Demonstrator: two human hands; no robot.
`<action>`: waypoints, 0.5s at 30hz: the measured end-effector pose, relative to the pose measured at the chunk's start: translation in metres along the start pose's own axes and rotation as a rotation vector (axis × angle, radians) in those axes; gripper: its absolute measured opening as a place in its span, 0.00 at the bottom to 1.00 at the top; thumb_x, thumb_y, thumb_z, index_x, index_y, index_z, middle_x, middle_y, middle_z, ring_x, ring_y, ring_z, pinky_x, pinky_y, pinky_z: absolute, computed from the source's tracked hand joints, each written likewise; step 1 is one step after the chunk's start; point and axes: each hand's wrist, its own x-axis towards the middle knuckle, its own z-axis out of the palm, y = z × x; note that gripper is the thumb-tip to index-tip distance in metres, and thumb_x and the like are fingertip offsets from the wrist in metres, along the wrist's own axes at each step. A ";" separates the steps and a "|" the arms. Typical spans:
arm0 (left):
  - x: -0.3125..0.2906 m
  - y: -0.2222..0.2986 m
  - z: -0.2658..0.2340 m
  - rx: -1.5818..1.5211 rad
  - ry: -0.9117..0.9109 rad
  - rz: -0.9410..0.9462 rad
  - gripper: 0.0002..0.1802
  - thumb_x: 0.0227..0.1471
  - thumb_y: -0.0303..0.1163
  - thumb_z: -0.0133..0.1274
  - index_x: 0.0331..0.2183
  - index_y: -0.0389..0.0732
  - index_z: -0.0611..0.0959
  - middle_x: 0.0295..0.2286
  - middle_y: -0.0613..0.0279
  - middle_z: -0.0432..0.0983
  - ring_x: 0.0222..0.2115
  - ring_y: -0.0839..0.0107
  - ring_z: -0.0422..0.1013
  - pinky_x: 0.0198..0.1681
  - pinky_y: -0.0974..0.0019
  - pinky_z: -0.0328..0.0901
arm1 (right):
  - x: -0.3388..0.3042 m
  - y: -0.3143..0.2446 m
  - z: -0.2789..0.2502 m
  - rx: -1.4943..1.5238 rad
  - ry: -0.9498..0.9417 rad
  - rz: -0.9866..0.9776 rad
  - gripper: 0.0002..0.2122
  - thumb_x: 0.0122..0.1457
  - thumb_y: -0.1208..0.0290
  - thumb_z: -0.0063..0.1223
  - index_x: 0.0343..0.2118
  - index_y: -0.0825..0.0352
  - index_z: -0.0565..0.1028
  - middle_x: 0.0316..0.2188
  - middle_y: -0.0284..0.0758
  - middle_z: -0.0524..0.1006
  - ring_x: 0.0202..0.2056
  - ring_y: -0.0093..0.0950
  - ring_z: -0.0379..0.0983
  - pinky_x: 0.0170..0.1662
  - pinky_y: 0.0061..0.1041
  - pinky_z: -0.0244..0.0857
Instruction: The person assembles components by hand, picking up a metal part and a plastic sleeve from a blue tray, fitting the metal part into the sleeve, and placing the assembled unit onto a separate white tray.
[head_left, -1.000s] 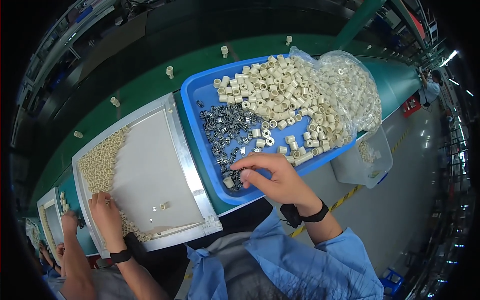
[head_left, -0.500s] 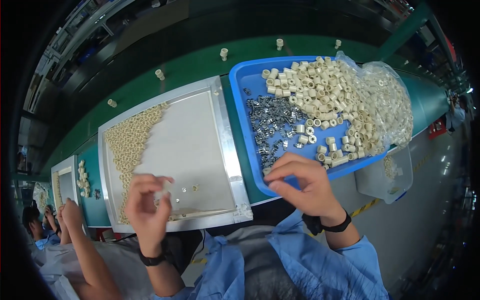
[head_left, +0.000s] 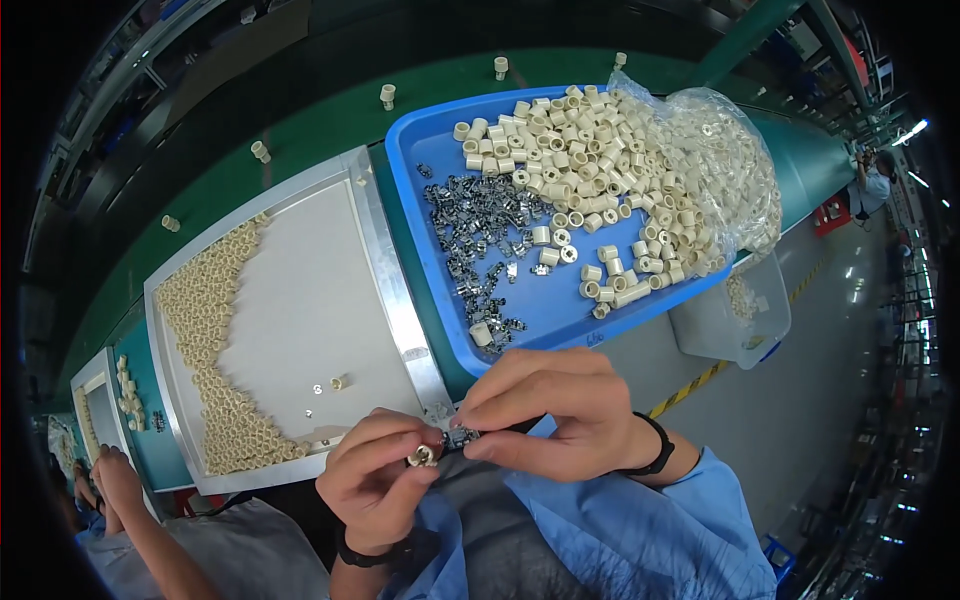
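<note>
Low in front of my body, both hands are brought close together. Between the fingertips of my left hand (head_left: 375,480) is a short cream plastic sleeve (head_left: 422,457), its round open end showing. The thumb and fingers of my right hand (head_left: 560,415) pinch small shiny metal clips (head_left: 460,437) right beside the sleeve. Whether clip and sleeve touch, I cannot tell. Behind my right hand stands a blue tray (head_left: 545,315) with a heap of metal clips (head_left: 480,215) and many cream sleeves (head_left: 560,140).
Left of the tray, a metal-framed board (head_left: 388,270) carries rows of cream pieces (head_left: 215,340) and one loose piece (head_left: 338,382). A clear bag (head_left: 715,160) of sleeves fills the tray's right end. Below it is a clear bin (head_left: 730,320). A co-worker's hand (head_left: 118,480) is at far left.
My right hand has come away from the tray's near edge toward my left hand, with metal clips now showing in it. My left hand has left the framed board. The view has shifted.
</note>
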 end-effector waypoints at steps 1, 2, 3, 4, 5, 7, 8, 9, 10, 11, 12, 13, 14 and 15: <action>0.001 0.001 0.003 -0.004 0.000 -0.001 0.19 0.52 0.18 0.65 0.47 0.29 0.81 0.39 0.43 0.80 0.39 0.57 0.79 0.43 0.59 0.75 | -0.001 0.001 0.001 0.013 0.010 -0.005 0.12 0.50 0.84 0.72 0.38 0.74 0.83 0.35 0.46 0.84 0.30 0.29 0.83 0.30 0.23 0.75; 0.002 0.004 0.008 -0.031 0.029 -0.034 0.18 0.52 0.18 0.65 0.46 0.29 0.81 0.38 0.43 0.81 0.39 0.57 0.79 0.43 0.60 0.75 | -0.001 0.000 0.001 0.011 0.009 -0.003 0.12 0.50 0.84 0.72 0.38 0.74 0.83 0.35 0.46 0.84 0.30 0.29 0.83 0.30 0.23 0.75; 0.003 0.007 0.012 -0.058 0.059 -0.067 0.18 0.52 0.18 0.65 0.46 0.28 0.82 0.38 0.42 0.81 0.39 0.57 0.79 0.43 0.60 0.75 | -0.001 -0.002 -0.001 -0.011 -0.003 -0.004 0.12 0.50 0.83 0.73 0.38 0.74 0.83 0.34 0.45 0.84 0.29 0.30 0.83 0.30 0.23 0.75; 0.002 0.008 0.015 -0.086 0.090 -0.101 0.17 0.53 0.19 0.65 0.45 0.28 0.82 0.38 0.42 0.81 0.39 0.57 0.79 0.42 0.61 0.74 | -0.001 -0.005 -0.003 -0.032 -0.017 -0.004 0.12 0.50 0.82 0.73 0.38 0.74 0.83 0.34 0.45 0.84 0.29 0.30 0.83 0.30 0.23 0.75; 0.003 0.007 0.014 -0.091 0.092 -0.103 0.17 0.53 0.19 0.65 0.45 0.28 0.82 0.38 0.42 0.81 0.39 0.57 0.79 0.42 0.61 0.74 | -0.001 -0.007 -0.004 -0.054 -0.031 -0.004 0.12 0.50 0.81 0.73 0.37 0.73 0.83 0.34 0.45 0.84 0.29 0.31 0.83 0.30 0.23 0.76; 0.004 0.003 0.007 -0.136 0.027 -0.137 0.16 0.54 0.18 0.64 0.46 0.28 0.83 0.39 0.42 0.81 0.39 0.57 0.79 0.43 0.62 0.75 | 0.002 -0.008 -0.007 -0.070 -0.067 0.003 0.12 0.50 0.81 0.74 0.37 0.73 0.83 0.34 0.44 0.84 0.29 0.31 0.83 0.29 0.24 0.76; 0.004 0.002 0.004 -0.160 -0.006 -0.153 0.16 0.54 0.18 0.63 0.46 0.28 0.83 0.40 0.42 0.81 0.40 0.57 0.79 0.44 0.62 0.75 | 0.004 -0.008 -0.010 -0.082 -0.100 0.006 0.11 0.50 0.80 0.74 0.36 0.72 0.83 0.33 0.43 0.84 0.29 0.31 0.83 0.29 0.24 0.76; 0.003 0.002 0.003 -0.167 -0.002 -0.154 0.16 0.54 0.18 0.63 0.46 0.28 0.83 0.40 0.42 0.81 0.40 0.57 0.79 0.44 0.62 0.75 | 0.007 -0.008 -0.011 -0.094 -0.134 0.009 0.11 0.50 0.79 0.74 0.35 0.72 0.83 0.33 0.43 0.84 0.29 0.32 0.83 0.29 0.25 0.75; 0.001 0.005 0.002 -0.251 0.007 -0.226 0.16 0.54 0.18 0.63 0.46 0.28 0.83 0.41 0.42 0.80 0.40 0.57 0.79 0.44 0.62 0.75 | 0.008 -0.009 -0.012 -0.098 -0.138 0.014 0.11 0.50 0.79 0.74 0.35 0.72 0.83 0.33 0.43 0.84 0.29 0.32 0.83 0.29 0.25 0.75; -0.001 0.007 0.001 -0.336 0.016 -0.299 0.15 0.55 0.18 0.62 0.46 0.27 0.83 0.41 0.42 0.79 0.41 0.57 0.79 0.45 0.62 0.75 | 0.010 -0.010 -0.013 -0.117 -0.156 -0.012 0.10 0.50 0.78 0.74 0.34 0.72 0.83 0.33 0.42 0.84 0.28 0.32 0.83 0.29 0.25 0.75; -0.002 0.008 0.001 -0.420 0.025 -0.371 0.15 0.55 0.18 0.62 0.46 0.27 0.83 0.42 0.42 0.79 0.41 0.58 0.79 0.45 0.62 0.75 | 0.012 -0.010 -0.014 -0.136 -0.174 -0.039 0.10 0.50 0.78 0.75 0.33 0.71 0.83 0.33 0.42 0.84 0.28 0.32 0.83 0.29 0.25 0.75; -0.002 0.008 0.002 -0.425 0.028 -0.371 0.15 0.55 0.18 0.62 0.46 0.27 0.83 0.42 0.42 0.79 0.41 0.58 0.79 0.45 0.62 0.75 | 0.012 -0.011 -0.014 -0.154 -0.192 -0.067 0.09 0.50 0.77 0.75 0.32 0.71 0.83 0.33 0.41 0.84 0.28 0.32 0.83 0.29 0.25 0.75; -0.002 0.007 0.003 -0.448 0.036 -0.366 0.14 0.56 0.18 0.61 0.46 0.28 0.83 0.43 0.42 0.78 0.42 0.58 0.79 0.45 0.62 0.75 | 0.013 -0.010 -0.013 -0.157 -0.195 -0.064 0.09 0.50 0.77 0.75 0.32 0.71 0.83 0.33 0.41 0.84 0.28 0.32 0.83 0.29 0.25 0.75; -0.001 0.007 0.005 -0.469 0.043 -0.362 0.14 0.56 0.18 0.61 0.46 0.28 0.83 0.43 0.42 0.78 0.42 0.58 0.78 0.46 0.62 0.75 | 0.013 -0.010 -0.011 -0.170 -0.181 -0.079 0.09 0.50 0.77 0.74 0.31 0.71 0.83 0.33 0.41 0.84 0.28 0.32 0.83 0.28 0.25 0.74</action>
